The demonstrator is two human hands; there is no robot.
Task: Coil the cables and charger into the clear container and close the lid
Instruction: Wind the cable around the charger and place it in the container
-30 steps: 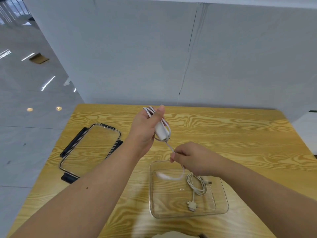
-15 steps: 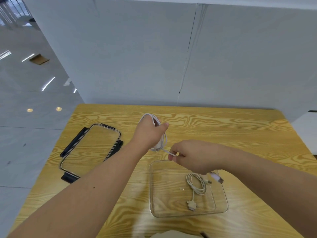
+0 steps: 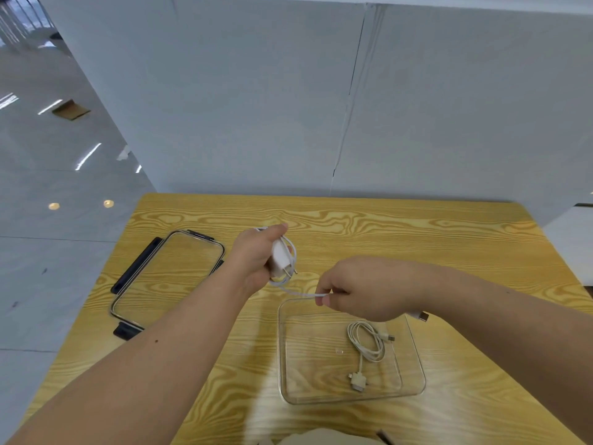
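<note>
A single head-worn wide-angle view looks forward and steeply down from above the near edge of the yellow wood-grain counter (image 3: 417, 239). Both bare forearms enter from the bottom corners and meet near the frame's centre, close to the lens. The far counter edge meets a pale grey partition wall (image 3: 256, 107); glossy grey floor (image 3: 48, 252) fills the left side.

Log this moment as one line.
left hand: holds charger | right hand: pinches its cable | container: open
</note>
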